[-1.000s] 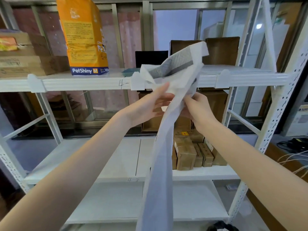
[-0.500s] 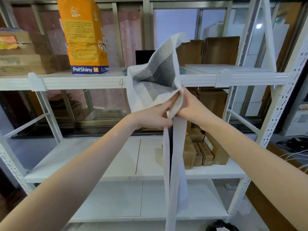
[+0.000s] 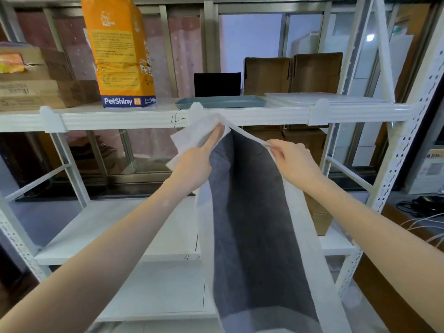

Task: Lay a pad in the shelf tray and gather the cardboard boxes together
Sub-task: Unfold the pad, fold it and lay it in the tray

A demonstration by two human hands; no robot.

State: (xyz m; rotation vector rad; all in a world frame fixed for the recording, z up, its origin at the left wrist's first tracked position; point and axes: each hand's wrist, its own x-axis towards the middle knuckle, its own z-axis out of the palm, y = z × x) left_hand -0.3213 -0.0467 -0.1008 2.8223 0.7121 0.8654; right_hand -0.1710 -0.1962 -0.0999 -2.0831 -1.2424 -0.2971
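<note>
A pad with a dark grey centre and white borders hangs in front of the shelf, spread between both hands. My left hand pinches its top left corner and my right hand grips the top right edge. Above them a flat teal tray lies on the upper shelf. Two open cardboard boxes stand behind the tray to the right. Small cardboard boxes on the middle shelf are mostly hidden by the pad.
An orange PetShiny bag stands on the upper shelf left of the tray, with stacked brown boxes at the far left. A white tray lies at the right. White shelf uprights frame both sides; cables lie far right.
The hands have moved apart and the folded pad has opened out, its dark grey side now facing me. Its top edge has dropped below the upper shelf rail, uncovering the teal tray.
</note>
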